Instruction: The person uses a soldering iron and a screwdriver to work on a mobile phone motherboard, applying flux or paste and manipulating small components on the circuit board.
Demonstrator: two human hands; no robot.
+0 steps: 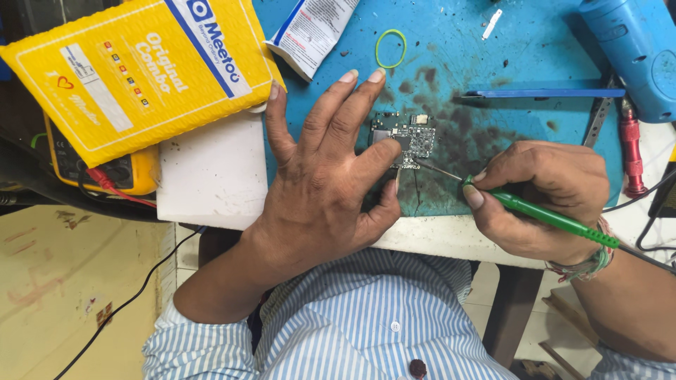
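A small dark circuit board (412, 135) lies on a stained blue work mat (451, 63). My left hand (324, 165) rests flat on the mat with its fingers spread, and the forefinger and thumb press on the board's left edge. My right hand (539, 193) grips a green-handled soldering iron (542, 214) like a pen. The iron's thin metal tip touches the board's lower right part.
A yellow padded envelope (134, 70) lies over a yellow multimeter (91, 169) at the left, beside a white block (211, 172). A white tube (310, 32), a green rubber band (391, 48), a blue flat strip (542, 93), a blue hot-air tool (630, 49) and a red tool (631, 151) lie on the mat.
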